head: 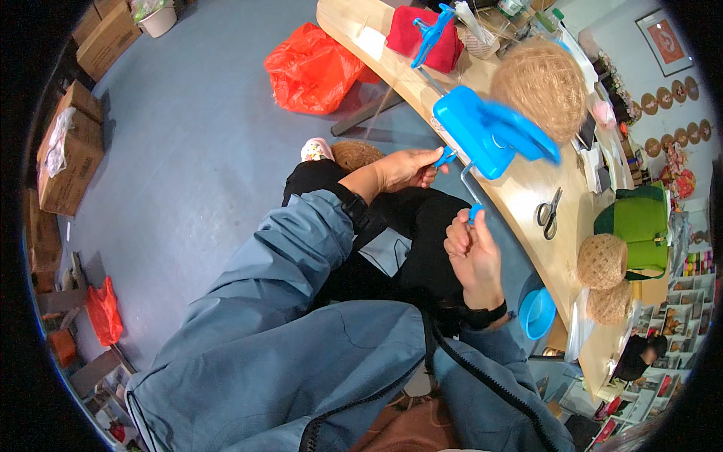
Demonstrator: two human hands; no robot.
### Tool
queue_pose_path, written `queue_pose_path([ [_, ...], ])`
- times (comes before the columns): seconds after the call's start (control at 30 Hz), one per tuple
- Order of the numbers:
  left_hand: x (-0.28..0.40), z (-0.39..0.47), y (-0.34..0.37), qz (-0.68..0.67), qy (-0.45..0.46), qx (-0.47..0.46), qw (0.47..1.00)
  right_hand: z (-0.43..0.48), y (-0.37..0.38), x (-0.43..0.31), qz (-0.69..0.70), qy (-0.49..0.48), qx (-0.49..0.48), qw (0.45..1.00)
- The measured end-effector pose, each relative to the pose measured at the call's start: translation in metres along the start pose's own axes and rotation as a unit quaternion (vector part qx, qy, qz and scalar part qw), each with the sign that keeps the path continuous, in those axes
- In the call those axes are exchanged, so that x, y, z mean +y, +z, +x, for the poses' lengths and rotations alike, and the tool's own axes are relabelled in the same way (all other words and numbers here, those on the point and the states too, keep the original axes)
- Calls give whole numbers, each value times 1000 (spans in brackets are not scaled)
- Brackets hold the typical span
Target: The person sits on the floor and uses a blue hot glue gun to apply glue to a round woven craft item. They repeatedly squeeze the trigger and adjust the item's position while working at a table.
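A blue hand-crank yarn ball winder [469,130] is at the table's near edge, its upper rotating part blurred. My right hand [477,257] grips the small blue knob [475,211] at the end of its bent metal crank [466,179]. My left hand [404,169] has thumb and fingers closed around a small blue winged piece [446,157] under the winder. From the winder a metal rod extends to a blue yarn guide [432,39]. Thin strands hang by the table edge, near a straw-coloured ball of fibre [356,155] beside my legs.
On the wooden table [508,198] lie scissors [549,213], a large fuzzy tan yarn bundle [539,90], a red cloth [423,39], a green bag [635,226] and two tan balls [602,261]. A red plastic bag [313,68] and cardboard boxes [73,152] occupy the floor. A person [638,356] is farther off.
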State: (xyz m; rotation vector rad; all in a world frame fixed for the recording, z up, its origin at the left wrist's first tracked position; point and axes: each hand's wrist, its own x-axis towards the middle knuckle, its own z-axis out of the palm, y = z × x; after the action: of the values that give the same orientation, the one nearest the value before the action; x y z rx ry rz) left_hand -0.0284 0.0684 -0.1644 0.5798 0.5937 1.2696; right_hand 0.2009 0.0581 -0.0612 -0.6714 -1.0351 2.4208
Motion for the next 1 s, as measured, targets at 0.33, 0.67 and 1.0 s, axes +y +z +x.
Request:
queue_pose_path([
  [0.33, 0, 0, 2, -24, 3, 5, 1000, 37, 58, -20, 32, -49, -99, 993],
  [0.67, -12, 0, -17, 173, 50, -18, 983, 93, 55, 15, 33, 38, -75, 996],
  [1.0, 5, -4, 2, 56, -8, 61, 997, 84, 7, 37, -18, 98, -26, 995],
])
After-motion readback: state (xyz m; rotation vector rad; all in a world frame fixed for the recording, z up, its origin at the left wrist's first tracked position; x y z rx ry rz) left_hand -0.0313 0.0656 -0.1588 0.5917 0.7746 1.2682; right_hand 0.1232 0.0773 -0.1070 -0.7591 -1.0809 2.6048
